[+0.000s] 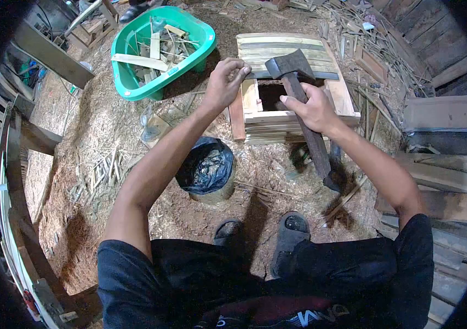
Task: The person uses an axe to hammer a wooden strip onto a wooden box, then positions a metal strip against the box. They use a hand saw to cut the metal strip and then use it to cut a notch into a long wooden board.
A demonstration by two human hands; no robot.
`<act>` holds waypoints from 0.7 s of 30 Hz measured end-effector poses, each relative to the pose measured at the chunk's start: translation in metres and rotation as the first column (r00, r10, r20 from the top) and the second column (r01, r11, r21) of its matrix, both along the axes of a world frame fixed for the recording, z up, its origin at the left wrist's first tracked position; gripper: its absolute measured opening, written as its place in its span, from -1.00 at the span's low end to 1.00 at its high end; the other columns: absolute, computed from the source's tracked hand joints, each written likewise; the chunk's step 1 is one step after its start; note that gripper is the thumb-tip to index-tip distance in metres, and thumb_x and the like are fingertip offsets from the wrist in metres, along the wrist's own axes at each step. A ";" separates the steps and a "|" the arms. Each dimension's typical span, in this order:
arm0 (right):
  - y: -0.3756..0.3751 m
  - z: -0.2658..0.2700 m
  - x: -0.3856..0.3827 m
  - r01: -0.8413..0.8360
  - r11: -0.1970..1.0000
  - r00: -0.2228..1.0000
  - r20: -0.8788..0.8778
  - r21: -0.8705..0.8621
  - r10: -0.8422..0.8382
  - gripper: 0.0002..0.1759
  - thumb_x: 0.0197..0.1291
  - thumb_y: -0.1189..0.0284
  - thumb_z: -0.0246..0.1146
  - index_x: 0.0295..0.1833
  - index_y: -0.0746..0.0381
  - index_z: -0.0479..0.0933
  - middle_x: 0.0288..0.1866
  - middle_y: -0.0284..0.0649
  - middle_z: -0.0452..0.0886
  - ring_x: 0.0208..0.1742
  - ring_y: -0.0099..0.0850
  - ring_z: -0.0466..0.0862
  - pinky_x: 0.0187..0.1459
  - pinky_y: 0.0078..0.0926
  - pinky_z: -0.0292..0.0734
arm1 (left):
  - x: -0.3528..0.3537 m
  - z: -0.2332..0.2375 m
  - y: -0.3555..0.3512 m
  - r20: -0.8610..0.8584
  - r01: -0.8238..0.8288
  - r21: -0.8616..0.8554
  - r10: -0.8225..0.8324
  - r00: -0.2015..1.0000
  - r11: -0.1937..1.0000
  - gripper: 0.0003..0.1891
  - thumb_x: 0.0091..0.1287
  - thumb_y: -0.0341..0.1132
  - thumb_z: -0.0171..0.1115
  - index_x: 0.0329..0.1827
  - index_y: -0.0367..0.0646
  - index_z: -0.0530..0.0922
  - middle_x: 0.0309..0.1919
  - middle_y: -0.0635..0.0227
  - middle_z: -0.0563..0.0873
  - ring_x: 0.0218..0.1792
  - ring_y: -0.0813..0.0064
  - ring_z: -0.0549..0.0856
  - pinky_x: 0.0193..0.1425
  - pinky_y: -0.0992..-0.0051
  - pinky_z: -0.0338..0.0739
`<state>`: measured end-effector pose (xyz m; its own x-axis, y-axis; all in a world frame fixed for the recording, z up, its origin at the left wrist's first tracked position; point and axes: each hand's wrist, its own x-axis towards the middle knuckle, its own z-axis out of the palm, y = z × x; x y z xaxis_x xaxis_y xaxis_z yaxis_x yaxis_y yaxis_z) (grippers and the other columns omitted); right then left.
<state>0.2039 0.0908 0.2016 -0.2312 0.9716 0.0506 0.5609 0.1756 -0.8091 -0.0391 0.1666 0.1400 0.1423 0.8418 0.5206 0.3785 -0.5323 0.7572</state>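
Observation:
My right hand [316,112] is wrapped around the wooden handle of a hatchet [311,143], whose dark, blocky head lies over the top of a slatted wooden box [269,118]. My left hand [227,82] is closed in a pinch at the left end of a dark slat [329,75] crossing the box. Whatever its fingertips hold is too small to make out. Pale slats [282,46] cover the far part of the curved top, while the near part has an opening. The hatchet head hides the middle of the dark slat.
A green tub [129,90] of wood offcuts stands at the far left. Nearer me is a bucket lined with a black bag [205,164]. Boards [441,205] are stacked at the right. Wood scraps and shavings cover the floor around my sandals [293,225].

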 end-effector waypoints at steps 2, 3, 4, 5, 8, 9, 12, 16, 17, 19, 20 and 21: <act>0.000 0.000 0.000 0.007 1.000 1.000 0.011 0.003 -0.007 -0.54 0.18 0.13 0.38 -0.12 0.36 0.61 -0.33 -0.20 0.69 -0.26 -0.48 0.64 -0.12 -0.41 0.54 | 0.000 -0.002 0.000 0.010 -0.003 0.020 0.002 1.000 1.000 -0.82 0.37 -0.30 0.34 -0.15 -0.24 0.69 -0.15 0.19 0.73 0.00 0.24 0.65 0.13 0.32 0.51; 0.001 -0.001 0.000 0.009 1.000 1.000 0.010 0.002 -0.009 -0.54 0.18 0.13 0.38 -0.12 0.36 0.61 -0.33 -0.20 0.70 -0.26 -0.48 0.64 -0.13 -0.41 0.54 | 0.001 -0.003 0.000 0.015 -0.004 0.030 0.003 1.000 1.000 -0.82 0.36 -0.30 0.34 -0.15 -0.24 0.69 -0.15 0.19 0.73 0.00 0.24 0.65 0.13 0.32 0.51; 0.001 -0.002 0.000 0.011 1.000 1.000 0.010 0.002 -0.011 -0.54 0.17 0.13 0.38 -0.12 0.36 0.61 -0.33 -0.20 0.70 -0.26 -0.47 0.64 -0.13 -0.41 0.54 | 0.001 -0.005 0.001 0.018 -0.010 0.046 0.009 1.000 0.999 -0.83 0.36 -0.30 0.34 -0.15 -0.24 0.69 -0.14 0.20 0.73 0.00 0.24 0.65 0.14 0.32 0.50; 0.002 -0.003 0.001 0.011 1.000 1.000 0.005 -0.016 -0.011 -0.54 0.17 0.13 0.38 -0.12 0.36 0.61 -0.33 -0.19 0.70 -0.27 -0.47 0.64 -0.13 -0.41 0.54 | 0.002 -0.007 0.001 0.021 -0.016 0.063 0.014 1.000 0.998 -0.83 0.36 -0.30 0.35 -0.15 -0.24 0.70 -0.13 0.20 0.73 0.00 0.25 0.66 0.14 0.33 0.50; 0.002 -0.004 0.001 0.006 0.999 1.000 -0.021 -0.050 -0.007 -0.54 0.17 0.12 0.39 -0.11 0.36 0.61 -0.33 -0.19 0.70 -0.28 -0.47 0.65 -0.14 -0.41 0.55 | 0.003 -0.006 -0.001 0.039 -0.024 0.049 0.022 0.999 0.998 -0.83 0.35 -0.31 0.36 -0.16 -0.23 0.71 -0.11 0.20 0.74 0.00 0.25 0.65 0.15 0.34 0.50; 0.002 -0.005 0.001 0.001 0.999 0.999 -0.038 -0.046 -0.003 -0.54 0.18 0.12 0.39 -0.11 0.36 0.61 -0.33 -0.19 0.70 -0.28 -0.47 0.65 -0.14 -0.41 0.55 | 0.003 -0.006 -0.001 0.045 -0.025 0.035 0.023 0.999 0.999 -0.83 0.35 -0.30 0.36 -0.16 -0.23 0.71 -0.10 0.21 0.74 0.01 0.25 0.65 0.16 0.34 0.49; 0.003 -0.007 0.001 -0.008 1.000 0.999 -0.038 0.001 0.008 -0.53 0.18 0.13 0.39 -0.09 0.36 0.61 -0.33 -0.19 0.70 -0.29 -0.47 0.65 -0.14 -0.42 0.55 | 0.001 -0.003 -0.001 0.048 -0.006 -0.020 0.006 0.999 1.000 -0.83 0.34 -0.30 0.37 -0.16 -0.23 0.72 -0.11 0.20 0.74 0.02 0.25 0.65 0.17 0.32 0.49; 0.002 -0.004 0.000 -0.006 0.999 1.000 -0.011 -0.031 0.006 -0.53 0.19 0.14 0.38 -0.08 0.36 0.61 -0.31 -0.19 0.71 -0.27 -0.48 0.65 -0.12 -0.42 0.55 | 0.003 -0.001 -0.004 0.045 -0.029 -0.082 0.032 0.998 0.996 -0.82 0.36 -0.29 0.36 -0.14 -0.23 0.72 -0.10 0.22 0.74 0.04 0.31 0.64 0.20 0.33 0.47; 0.002 -0.002 0.000 -0.009 0.999 1.000 -0.008 -0.037 0.008 -0.54 0.19 0.14 0.38 -0.08 0.36 0.61 -0.31 -0.19 0.71 -0.26 -0.48 0.65 -0.12 -0.41 0.55 | 0.003 -0.001 -0.005 0.045 -0.032 -0.096 0.036 0.998 0.995 -0.81 0.37 -0.29 0.36 -0.12 -0.24 0.72 -0.08 0.23 0.74 0.06 0.35 0.63 0.21 0.36 0.47; 0.000 0.002 -0.001 -0.011 0.999 1.000 -0.005 -0.048 0.011 -0.54 0.19 0.14 0.38 -0.08 0.36 0.61 -0.31 -0.19 0.71 -0.26 -0.47 0.65 -0.12 -0.41 0.55 | 0.003 -0.003 -0.005 0.045 -0.035 -0.096 0.039 0.998 0.995 -0.79 0.38 -0.28 0.35 -0.10 -0.25 0.72 -0.05 0.23 0.73 0.07 0.40 0.62 0.22 0.38 0.46; 0.000 0.002 -0.001 -0.012 0.999 1.000 -0.010 -0.039 0.012 -0.54 0.19 0.14 0.38 -0.08 0.36 0.61 -0.31 -0.19 0.71 -0.26 -0.47 0.65 -0.12 -0.41 0.55 | 0.003 -0.005 -0.004 0.046 -0.035 -0.083 0.039 0.998 0.996 -0.79 0.38 -0.27 0.35 -0.10 -0.25 0.72 -0.05 0.23 0.73 0.07 0.39 0.62 0.23 0.38 0.46; 0.000 0.000 -0.001 -0.012 0.999 1.000 -0.015 -0.030 0.012 -0.54 0.19 0.14 0.38 -0.09 0.36 0.61 -0.32 -0.18 0.71 -0.26 -0.47 0.66 -0.12 -0.41 0.55 | 0.003 -0.005 -0.004 0.046 -0.034 -0.071 0.037 0.998 0.997 -0.78 0.38 -0.26 0.36 -0.09 -0.25 0.72 -0.05 0.24 0.74 0.07 0.39 0.62 0.23 0.39 0.45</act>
<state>0.2030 0.0913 0.2018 -0.2422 0.9699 0.0251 0.5465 0.1578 -0.8224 -0.0363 0.1625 0.1355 0.0880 0.8804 0.4660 0.3590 -0.4644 0.8096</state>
